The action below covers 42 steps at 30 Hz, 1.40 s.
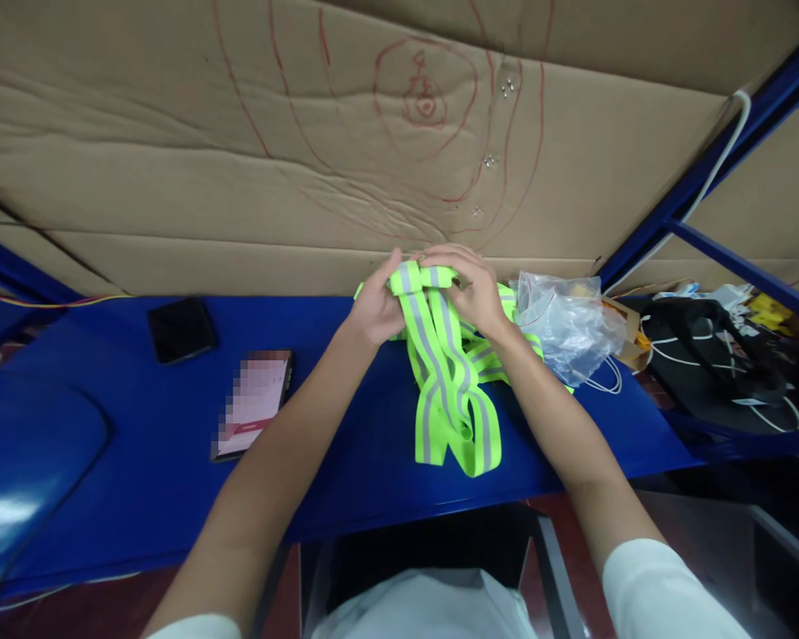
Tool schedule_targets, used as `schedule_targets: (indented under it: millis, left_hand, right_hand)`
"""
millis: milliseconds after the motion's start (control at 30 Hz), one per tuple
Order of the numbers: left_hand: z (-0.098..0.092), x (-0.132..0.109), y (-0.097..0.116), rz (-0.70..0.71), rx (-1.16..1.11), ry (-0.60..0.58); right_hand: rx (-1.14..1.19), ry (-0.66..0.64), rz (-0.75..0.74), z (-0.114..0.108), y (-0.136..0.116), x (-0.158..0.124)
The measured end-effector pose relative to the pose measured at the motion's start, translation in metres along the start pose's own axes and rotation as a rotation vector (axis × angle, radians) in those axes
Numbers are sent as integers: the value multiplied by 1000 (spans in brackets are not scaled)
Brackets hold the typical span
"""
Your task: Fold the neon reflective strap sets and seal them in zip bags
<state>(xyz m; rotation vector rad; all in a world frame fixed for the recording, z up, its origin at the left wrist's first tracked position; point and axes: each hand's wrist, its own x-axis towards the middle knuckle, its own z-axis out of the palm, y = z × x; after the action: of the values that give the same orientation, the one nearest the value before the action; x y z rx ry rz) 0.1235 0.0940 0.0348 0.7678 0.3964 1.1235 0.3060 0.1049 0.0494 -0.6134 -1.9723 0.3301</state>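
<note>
A neon yellow reflective strap vest (449,390) with grey stripes lies bunched on the blue table (346,461), its loops hanging toward the front edge. My left hand (376,306) grips the folded top of the straps from the left, fingers closed on it. My right hand (472,288) presses on the same folded top from the right, fingers curled over the band. Both hands are at the far side of the table, close to the cardboard wall (306,160).
A clear plastic bag (565,324) lies right of the straps. Two phones (181,328) (253,404) rest on the table's left part. At the right are a black bag with white cords (712,351) and a blue shelf frame (706,169).
</note>
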Motion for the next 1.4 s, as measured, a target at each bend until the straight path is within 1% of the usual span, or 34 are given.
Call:
schedule_targets:
  millis: [67,100,133,167,200,267,300,333,367,433,467,567,633,667,733,800,867,933,1000,1033,1100,1167,1233,1300,1367,1400]
  left_hand:
    - [-3,3,1,39,-12,17]
    - [-5,4,2,43,-8,28]
    - [-7,5,2,36,4,41]
    - [-8,5,3,32,18,49]
    - [-9,4,3,37,34,47]
    - [-8,1,5,67,81,6]
    - [-7,-1,6,95,117,-22]
    - [-5,-3,8,125,168,-47]
    - [-3,-5,9,151,227,-67]
    - [0,-8,12,208,334,-92]
    - [1,-9,13,241,372,-110]
    - [4,-10,14,322,414,-204]
    - [4,-10,13,318,417,-252]
    - [4,-10,13,303,410,-249]
    - [3,-9,12,275,367,-193]
    - [0,-8,10,242,302,-103]
    - [-4,-6,7,158,243,-42]
    - [-9,-4,4,49,212,-38]
    - [-12,-2,1,-22,204,-84]
    - [-13,-1,0,-45,205,-114]
    - [-13,-1,-2,-97,197,-169]
    - [-12,-1,-2,-150,169,-187]
    - [-13,0,-1,-154,134,-138]
    - [-16,2,0,-120,108,-58]
    - [-17,3,1,-108,91,-23]
    - [-17,3,2,-115,86,-31]
  right_hand:
    - [32,-190,36,-7,0,0]
    - [72,-294,70,-10,1,0]
    - [124,-367,116,-12,1,0]
    - [183,-384,174,-14,2,0]
    - [242,-347,243,-14,2,0]
    - [346,-197,402,-11,3,-1]
    - [394,-161,488,-9,3,-2]
    - [442,-179,568,-8,2,-3]
    - [487,-236,627,-6,1,-4]
    - [561,-341,666,-4,-1,-5]
    - [580,-357,655,-4,-3,-6]
    - [583,-341,612,-5,-3,-6]
    - [571,-344,604,-5,-2,-6]
    - [568,-336,592,-5,-1,-6]
    - [570,-277,548,-2,-1,-6]
    - [576,-191,506,2,-3,-5]
    - [575,-83,499,7,-5,-4]
    - [563,16,510,11,-4,-4]
    - [524,86,512,13,-1,-4]
    - [492,96,510,13,3,-4]
    - [410,70,490,12,11,-6]
    - [314,-1,415,10,18,-7]
    - [226,-85,293,5,21,-7]
    - [175,-186,197,-2,21,-7]
    - [194,-337,177,-12,19,-5]
    - [236,-410,189,-17,18,-4]
